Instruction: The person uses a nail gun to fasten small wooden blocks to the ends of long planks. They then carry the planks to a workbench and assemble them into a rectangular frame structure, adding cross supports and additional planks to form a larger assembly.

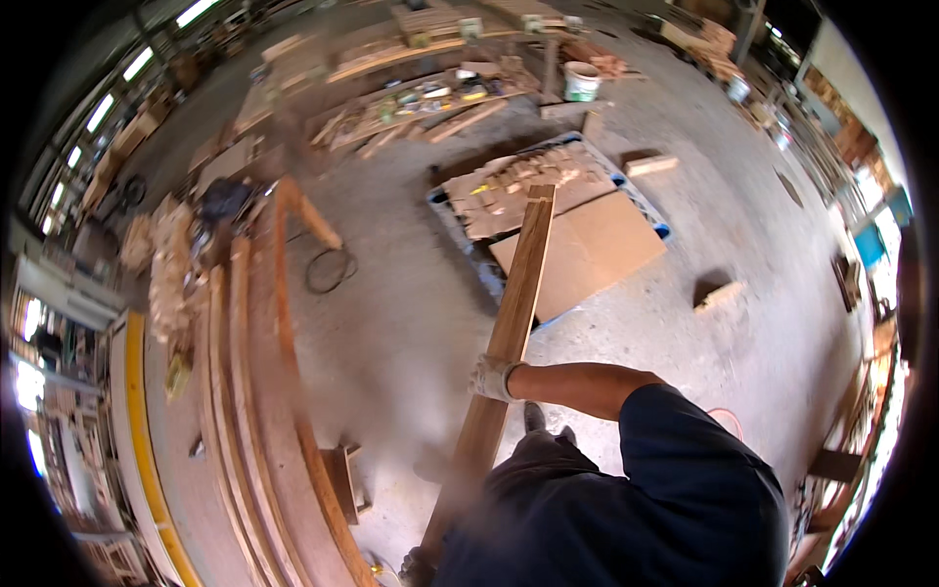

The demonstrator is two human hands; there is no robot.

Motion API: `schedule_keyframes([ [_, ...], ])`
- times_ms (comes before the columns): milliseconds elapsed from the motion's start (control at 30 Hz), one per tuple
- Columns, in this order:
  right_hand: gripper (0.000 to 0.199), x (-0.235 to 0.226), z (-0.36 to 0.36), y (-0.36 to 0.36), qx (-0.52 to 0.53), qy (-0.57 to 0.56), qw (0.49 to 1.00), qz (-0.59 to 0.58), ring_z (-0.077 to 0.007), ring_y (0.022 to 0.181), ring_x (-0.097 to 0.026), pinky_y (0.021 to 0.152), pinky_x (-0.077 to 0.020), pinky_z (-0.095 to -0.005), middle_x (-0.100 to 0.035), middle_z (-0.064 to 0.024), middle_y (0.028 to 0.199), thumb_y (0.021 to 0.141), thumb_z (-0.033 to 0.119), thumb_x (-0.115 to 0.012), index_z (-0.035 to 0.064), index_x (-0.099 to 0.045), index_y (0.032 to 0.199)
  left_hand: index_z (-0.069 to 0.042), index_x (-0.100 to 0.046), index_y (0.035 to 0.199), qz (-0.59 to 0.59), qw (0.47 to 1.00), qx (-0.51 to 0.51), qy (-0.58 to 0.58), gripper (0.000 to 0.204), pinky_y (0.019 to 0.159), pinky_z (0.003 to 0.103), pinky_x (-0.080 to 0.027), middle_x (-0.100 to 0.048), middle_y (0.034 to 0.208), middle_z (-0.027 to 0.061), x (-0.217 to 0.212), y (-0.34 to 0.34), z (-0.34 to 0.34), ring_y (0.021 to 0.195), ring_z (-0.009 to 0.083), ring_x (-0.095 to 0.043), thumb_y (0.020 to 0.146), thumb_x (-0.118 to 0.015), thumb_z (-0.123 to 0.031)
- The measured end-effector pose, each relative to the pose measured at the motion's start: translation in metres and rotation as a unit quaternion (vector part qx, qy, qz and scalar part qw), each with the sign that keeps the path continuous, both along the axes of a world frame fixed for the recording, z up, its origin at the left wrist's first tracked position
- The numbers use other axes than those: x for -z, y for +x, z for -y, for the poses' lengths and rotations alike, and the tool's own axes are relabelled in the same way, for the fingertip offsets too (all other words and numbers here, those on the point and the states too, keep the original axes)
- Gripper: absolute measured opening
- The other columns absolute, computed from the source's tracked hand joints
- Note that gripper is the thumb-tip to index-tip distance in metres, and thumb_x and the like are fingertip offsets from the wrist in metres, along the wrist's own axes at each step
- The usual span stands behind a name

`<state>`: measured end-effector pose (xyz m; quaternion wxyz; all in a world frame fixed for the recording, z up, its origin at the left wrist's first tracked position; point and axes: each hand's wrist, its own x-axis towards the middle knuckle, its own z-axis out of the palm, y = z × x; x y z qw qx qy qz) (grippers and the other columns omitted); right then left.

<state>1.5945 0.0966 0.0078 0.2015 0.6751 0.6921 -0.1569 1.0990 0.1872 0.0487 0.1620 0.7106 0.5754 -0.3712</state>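
Note:
A long brown wooden plank (518, 284) slants from the bottom middle up toward a pallet. My right hand (494, 378), in a white work glove, is closed around the plank about halfway along; its bare forearm reaches in from a dark blue sleeve. My left hand (413, 565), in a dark glove, shows only partly at the bottom edge, gripping the plank's near end. The plank's far end hangs above the pallet's wood pieces.
A blue pallet (641, 201) carries wood offcuts and a flat brown sheet (587, 249). Long boards (264, 391) are stacked on the left. A cable coil (331, 269), loose wood blocks (719, 293), a white bucket (581, 81) and a cluttered workbench (421, 98) lie on or around the concrete floor.

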Motion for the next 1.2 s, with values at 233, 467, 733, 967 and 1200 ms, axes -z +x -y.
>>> schedule_keyframes([
  [233, 0.037, -0.016, 0.164, 0.022, 0.154, 0.027, 0.986, -0.061, -0.0210, 0.120, -0.059, 0.102, -0.0414, -0.0396, -0.065, -0.0002, 0.120, 0.087, 0.025, -0.069, 0.0181, -0.062, 0.122, -0.012, -0.062, 0.113, 0.091, 0.950, 0.299, -0.006, 0.052, 0.083, 0.055, -0.055, -0.071, 0.105, 0.0163, 0.018, 0.020, -0.028, 0.098, 0.0378, -0.070, 0.087, -0.061, -0.058],
  [467, 0.044, -0.026, 0.298, -0.046, 0.330, -0.005, 0.941, -0.078, -0.0262, 0.111, -0.067, 0.097, -0.0478, -0.0423, -0.071, -0.0058, 0.114, 0.073, 0.027, -0.082, 0.0144, -0.068, 0.113, -0.010, -0.060, 0.113, 0.199, 0.814, 0.542, -0.057, 0.043, 0.078, 0.048, -0.059, -0.069, 0.104, 0.0123, -0.119, 0.151, 0.026, 0.090, 0.0329, -0.071, 0.094, -0.060, -0.049],
  [733, 0.059, -0.008, 0.416, -0.145, 0.516, -0.042, 0.846, -0.130, -0.0294, 0.111, -0.067, 0.096, -0.0499, -0.0422, -0.068, -0.0115, 0.119, 0.065, 0.023, -0.086, 0.0122, -0.063, 0.118, -0.006, -0.059, 0.109, 0.202, 0.669, 0.716, -0.003, 0.065, 0.089, 0.045, -0.052, -0.069, 0.100, 0.0163, -0.114, 0.211, 0.043, 0.093, 0.0350, -0.069, 0.075, -0.073, -0.060],
  [967, 0.061, 0.026, 0.517, -0.187, 0.595, -0.010, 0.798, -0.093, -0.0279, 0.120, -0.061, 0.098, -0.0466, -0.0398, -0.063, -0.0089, 0.128, 0.074, 0.023, -0.079, 0.0093, -0.057, 0.129, -0.009, -0.057, 0.117, 0.175, 0.630, 0.754, -0.057, 0.074, 0.094, 0.047, -0.050, -0.066, 0.110, 0.0149, -0.089, 0.294, 0.115, 0.108, 0.0342, -0.064, 0.060, -0.084, -0.047],
  [1200, 0.071, 0.016, 0.643, -0.190, 0.676, 0.010, 0.731, -0.091, -0.0267, 0.112, -0.064, 0.099, -0.0460, -0.0402, -0.067, -0.0071, 0.113, 0.059, 0.030, -0.087, 0.0144, -0.061, 0.123, -0.010, -0.059, 0.124, 0.037, 0.565, 0.824, -0.010, 0.077, 0.102, 0.044, -0.045, -0.062, 0.126, 0.0116, -0.109, 0.380, 0.271, 0.120, 0.0278, -0.059, 0.066, -0.081, -0.056],
])
